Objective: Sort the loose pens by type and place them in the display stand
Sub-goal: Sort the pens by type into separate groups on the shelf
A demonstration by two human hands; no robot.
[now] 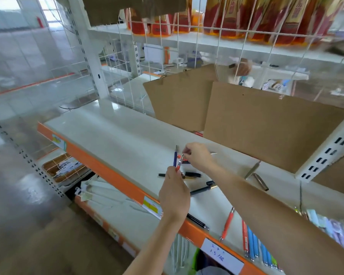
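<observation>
Nearest, along the front of the white shelf (111, 133): a row of blue pens (252, 243) laid side by side with a red pen (244, 238) at its left end, an orange pen (227, 224) a little apart, and a black pen (198, 222) by the orange edge strip. Looks like a partial grouping by type, though no display stand can be made out with certainty.

Further in, above the shelf: left hand (174, 193) gripping the lower ends of a dark blue pen (175, 158) and an orange-red pen (180, 162), both held upright. Right hand (197, 155) pinching the top of the orange-red pen between fingertips, apparently sorting or checking it.

Just beyond the hands, loose on the shelf: several dark pens (202, 188), some with caps, and two silver pens (254, 171) to the right, all unsorted. Another red one lies partly hidden under the right hand.

At the back, brown cardboard sheets (266, 124) leaning against the wire grid (187, 46).

Judging by this: early to middle of the job. Some pens lined up, two in hand, a scattered handful left to gather, and placement in a stand not yet done.
</observation>
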